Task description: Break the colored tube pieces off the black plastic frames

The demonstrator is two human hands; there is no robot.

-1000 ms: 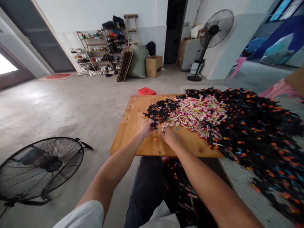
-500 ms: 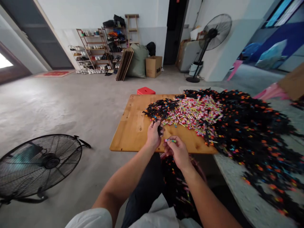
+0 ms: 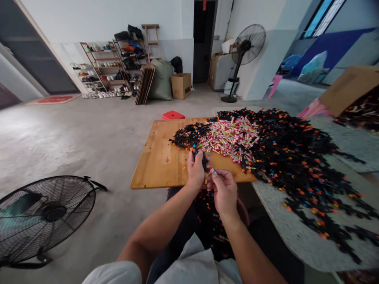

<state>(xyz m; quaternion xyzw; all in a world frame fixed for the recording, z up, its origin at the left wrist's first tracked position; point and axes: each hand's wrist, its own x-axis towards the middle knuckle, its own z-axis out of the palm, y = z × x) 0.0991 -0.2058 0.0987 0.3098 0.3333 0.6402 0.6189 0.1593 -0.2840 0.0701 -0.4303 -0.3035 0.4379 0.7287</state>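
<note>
My left hand (image 3: 197, 170) is closed around a small black plastic piece (image 3: 204, 161) with a bit of colour at its tip; its exact kind I cannot make out. Close beside it, my right hand (image 3: 224, 188) pinches a small pink-and-white printed tube (image 3: 212, 170), its end against the black piece. Both hands are over the near edge of a wooden board (image 3: 160, 157). Just beyond them lie a heap of small printed tubes (image 3: 231, 136) and a smaller pile of black pieces with orange and blue bits (image 3: 189, 136).
A large heap of black pieces (image 3: 290, 146) spreads over the grey tabletop (image 3: 284, 228) on the right. Below my hands is a container of black pieces (image 3: 210, 221). A floor fan (image 3: 56, 213) stands left, a red stool (image 3: 173, 114) behind the board, a cardboard box (image 3: 346, 90) at right.
My right hand has brought the small tube up to the black piece in my left hand. The whole view has shifted slightly to the right.
</note>
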